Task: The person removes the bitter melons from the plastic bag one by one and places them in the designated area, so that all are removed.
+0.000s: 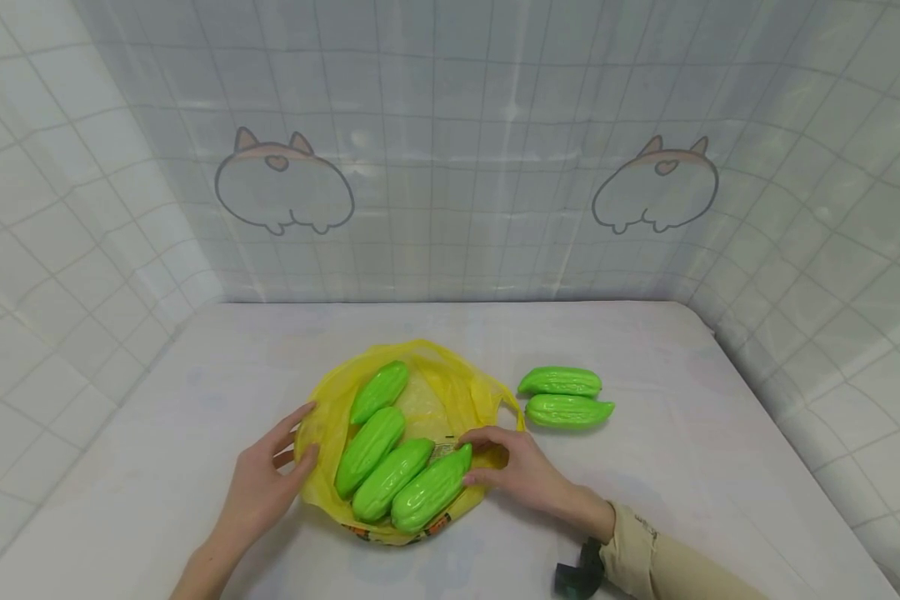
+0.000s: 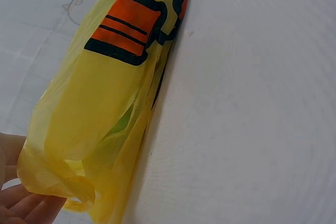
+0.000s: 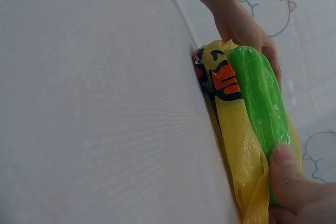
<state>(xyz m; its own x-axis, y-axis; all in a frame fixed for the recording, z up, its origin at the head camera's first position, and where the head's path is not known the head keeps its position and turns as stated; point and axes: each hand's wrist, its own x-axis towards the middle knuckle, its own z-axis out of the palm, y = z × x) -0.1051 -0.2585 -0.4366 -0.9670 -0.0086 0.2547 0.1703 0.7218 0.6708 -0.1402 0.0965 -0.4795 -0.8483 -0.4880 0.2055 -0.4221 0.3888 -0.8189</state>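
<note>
A yellow plastic bag (image 1: 450, 367) lies spread wide on the table, its mouth facing up. Several glossy green toy bitter melons (image 1: 390, 479) rest side by side inside it. My right hand (image 1: 521, 471) pinches the pointed end of the nearest bitter melon (image 3: 260, 98), thumb on its surface; that melon lies along the bag's front edge. At the bag's left side, my left hand (image 1: 266, 471) holds the rim between thumb and fingers. In the left wrist view, the fingers (image 2: 39, 208) are partly behind the yellow film.
Two more green bitter melons (image 1: 566, 396) lie on the white table (image 1: 667, 467), right of the bag. A black strap or device (image 1: 581, 575) sits at the right wrist. Tile-patterned curtains (image 1: 457, 167) close off the back and both sides.
</note>
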